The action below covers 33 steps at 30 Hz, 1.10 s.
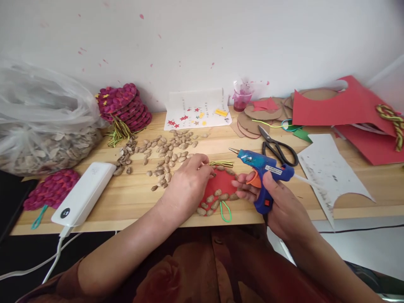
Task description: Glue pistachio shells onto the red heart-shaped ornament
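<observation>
A red piece (222, 182) lies near the table's front edge, with peanut shells (223, 196) around its border, a green loop (226, 213) at its front and a yellow-green tassel (221, 163) at its back. My left hand (191, 181) is over its left side, fingers bent together at the upper left border; what they hold, if anything, is hidden. In my right hand (274, 198) is a blue glue gun (263, 166), its nozzle pointing up and left above the table. The right fingertips are by the red piece's right edge.
Loose peanut shells (172, 147) spread left of centre. Black scissors (277, 147), cardboard discs (251, 125) and red sheets (318, 111) lie right. At left are a white power bank (83, 195), a plastic bag (47, 130) and stacked purple pieces (126, 107).
</observation>
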Each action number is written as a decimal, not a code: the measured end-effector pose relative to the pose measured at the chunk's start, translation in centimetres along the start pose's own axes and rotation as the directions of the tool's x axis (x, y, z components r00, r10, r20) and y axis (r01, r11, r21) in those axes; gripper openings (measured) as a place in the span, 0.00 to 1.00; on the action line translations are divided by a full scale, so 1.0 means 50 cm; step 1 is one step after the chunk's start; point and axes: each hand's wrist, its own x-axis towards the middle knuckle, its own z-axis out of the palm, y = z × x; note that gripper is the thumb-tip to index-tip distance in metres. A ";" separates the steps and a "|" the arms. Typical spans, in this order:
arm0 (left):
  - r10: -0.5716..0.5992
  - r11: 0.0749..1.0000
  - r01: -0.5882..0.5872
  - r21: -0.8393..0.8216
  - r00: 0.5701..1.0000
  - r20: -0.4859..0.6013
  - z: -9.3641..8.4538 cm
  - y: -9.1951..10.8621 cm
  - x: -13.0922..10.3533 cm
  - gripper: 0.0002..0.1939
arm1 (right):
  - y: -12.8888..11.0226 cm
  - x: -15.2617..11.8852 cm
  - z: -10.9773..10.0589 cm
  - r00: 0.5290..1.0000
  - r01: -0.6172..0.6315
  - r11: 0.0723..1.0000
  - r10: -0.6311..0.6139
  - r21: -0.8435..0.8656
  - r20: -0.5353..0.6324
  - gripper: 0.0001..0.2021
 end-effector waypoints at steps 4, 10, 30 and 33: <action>-0.008 1.000 0.009 -0.007 1.000 0.025 -0.004 -0.001 0.005 0.07 | -0.002 0.002 -0.003 1.000 -0.017 1.000 0.016 0.012 0.019 0.17; -0.023 1.000 0.022 0.008 0.998 0.066 -0.008 0.001 0.012 0.06 | 0.001 0.004 -0.007 0.999 -0.027 0.999 0.025 0.047 0.044 0.15; -0.029 0.996 0.015 0.092 0.987 0.156 -0.007 0.008 0.022 0.08 | 0.006 0.004 -0.013 0.995 -0.004 0.999 -0.001 0.045 0.096 0.13; -0.036 0.995 0.020 0.098 0.986 0.163 -0.007 0.010 0.024 0.08 | 0.007 0.003 -0.013 0.996 -0.009 0.999 0.005 0.042 0.092 0.13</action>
